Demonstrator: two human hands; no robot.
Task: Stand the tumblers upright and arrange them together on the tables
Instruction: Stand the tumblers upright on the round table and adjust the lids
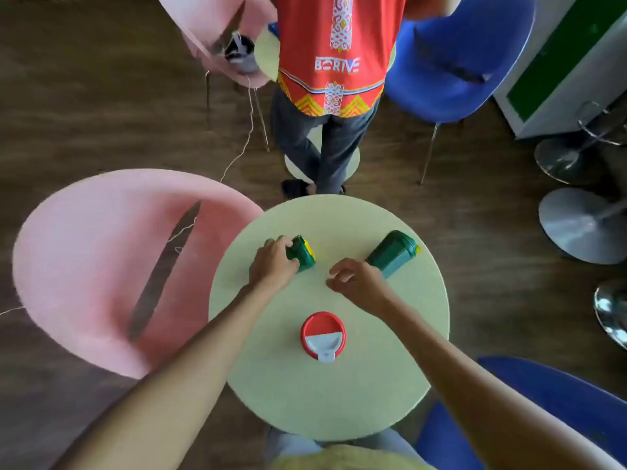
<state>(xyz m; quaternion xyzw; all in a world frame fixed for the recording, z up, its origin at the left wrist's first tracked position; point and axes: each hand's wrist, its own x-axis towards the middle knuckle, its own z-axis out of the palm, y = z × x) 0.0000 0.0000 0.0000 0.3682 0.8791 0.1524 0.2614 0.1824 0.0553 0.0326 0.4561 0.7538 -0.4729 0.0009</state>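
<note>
Three tumblers sit on a round pale green table (400, 378). A red-lidded tumbler (323, 335) stands upright near the table's middle front. My left hand (271, 262) grips a green tumbler with a yellow lid (303, 253) that lies tilted at the back left. A second green tumbler (393, 253) lies on its side at the back right, its lid pointing away to the right. My right hand (356, 279) hovers just beside its base with fingers curled and apart, holding nothing.
A person in a red patterned shirt (334, 52) stands right behind the table. Pink chairs (101, 266) stand to the left and back left, blue chairs (464, 59) at back right and front right. Metal stool bases (583, 225) are on the right.
</note>
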